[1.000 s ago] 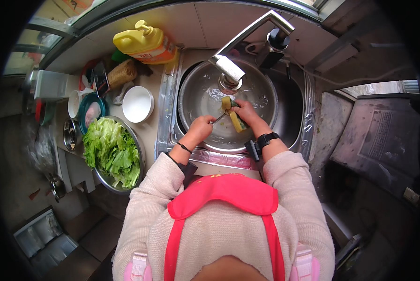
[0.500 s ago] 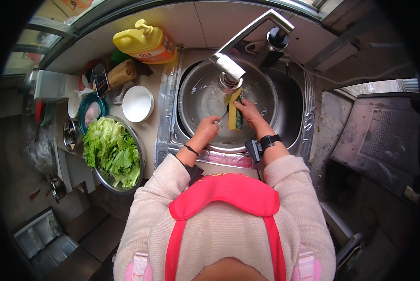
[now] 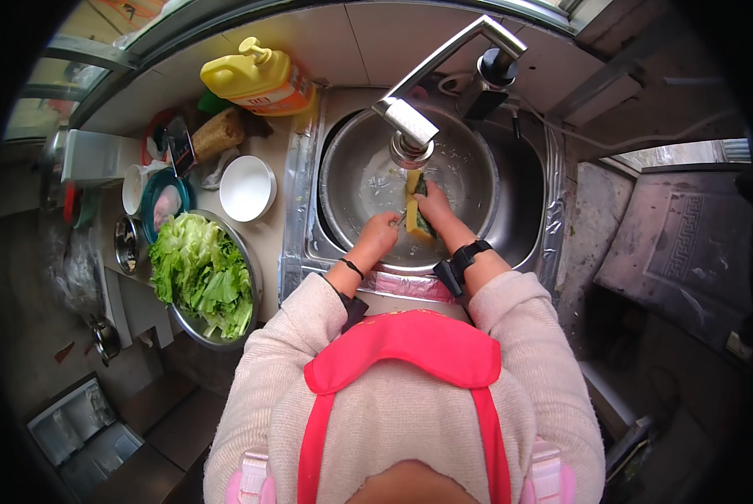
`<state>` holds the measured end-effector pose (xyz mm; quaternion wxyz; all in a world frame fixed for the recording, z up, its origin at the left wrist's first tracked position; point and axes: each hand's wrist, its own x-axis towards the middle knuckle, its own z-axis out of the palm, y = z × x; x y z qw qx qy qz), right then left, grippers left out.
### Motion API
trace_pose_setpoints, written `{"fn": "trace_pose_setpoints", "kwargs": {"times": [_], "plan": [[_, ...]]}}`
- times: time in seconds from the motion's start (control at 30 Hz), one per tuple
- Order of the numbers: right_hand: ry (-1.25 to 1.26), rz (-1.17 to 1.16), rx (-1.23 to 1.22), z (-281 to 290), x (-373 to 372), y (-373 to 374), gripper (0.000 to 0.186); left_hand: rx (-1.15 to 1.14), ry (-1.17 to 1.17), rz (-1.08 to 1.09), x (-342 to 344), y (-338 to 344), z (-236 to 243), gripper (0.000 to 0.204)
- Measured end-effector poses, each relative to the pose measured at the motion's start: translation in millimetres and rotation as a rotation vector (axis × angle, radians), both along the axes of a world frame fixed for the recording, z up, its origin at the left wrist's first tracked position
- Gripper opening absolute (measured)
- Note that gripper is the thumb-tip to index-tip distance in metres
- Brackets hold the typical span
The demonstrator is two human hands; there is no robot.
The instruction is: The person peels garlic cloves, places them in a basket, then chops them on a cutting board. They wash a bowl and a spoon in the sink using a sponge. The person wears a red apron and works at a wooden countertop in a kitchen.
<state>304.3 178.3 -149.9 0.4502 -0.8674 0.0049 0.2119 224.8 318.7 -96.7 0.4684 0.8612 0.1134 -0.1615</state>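
My right hand (image 3: pixel 434 207) is closed around a long piece of squash (image 3: pixel 413 220) with yellow flesh and dark green rind, held over the large metal basin (image 3: pixel 343 160) in the sink. On the squash's left side, my left hand (image 3: pixel 381 232) is closed on a thin metal utensil (image 3: pixel 399 220). Its working end is too small and hidden to make out. Small pale bits and some wetness lie in the basin. Just above the squash is the head of the faucet (image 3: pixel 412 144).
Left of the sink stand a white bowl (image 3: pixel 248 187), a metal bowl of lettuce (image 3: pixel 204 273), a teal bowl (image 3: pixel 165 202) and a yellow pump jug (image 3: pixel 263 80). The faucet's arm crosses over the basin. A second sink compartment (image 3: pixel 515 189) shows at the right.
The squash has tilted and shifted slightly toward the left in my right hand, which now covers more of its rind. My left hand has moved slightly right and lower, close against it.
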Motion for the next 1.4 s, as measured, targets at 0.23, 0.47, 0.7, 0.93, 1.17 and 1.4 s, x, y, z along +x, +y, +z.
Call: {"fn": "trace_pose_setpoints", "kwargs": {"times": [0.23,0.47,0.7,0.93,1.17,1.4], "plan": [[-0.349,0.547,-0.489,16,17,-6,0.019,0.361,0.044,-0.197,12,-3,0,0.027],[0.484,-0.3,0.49,9,17,-8,0.022,-0.113,0.065,0.088,18,-10,-18,0.025],[0.53,-0.4,0.806,24,10,-8,0.019,-0.203,0.111,0.044,19,-10,-2,0.027],[-0.171,0.184,-0.147,20,27,-28,0.038,0.188,-0.221,-0.221,7,13,7,0.023],[0.314,-0.266,0.328,24,42,-53,0.031,-0.507,0.241,0.337,0,17,29,0.026],[0.738,-0.421,0.836,46,11,-30,0.037,-0.633,0.31,0.345,8,1,39,0.02]]}}
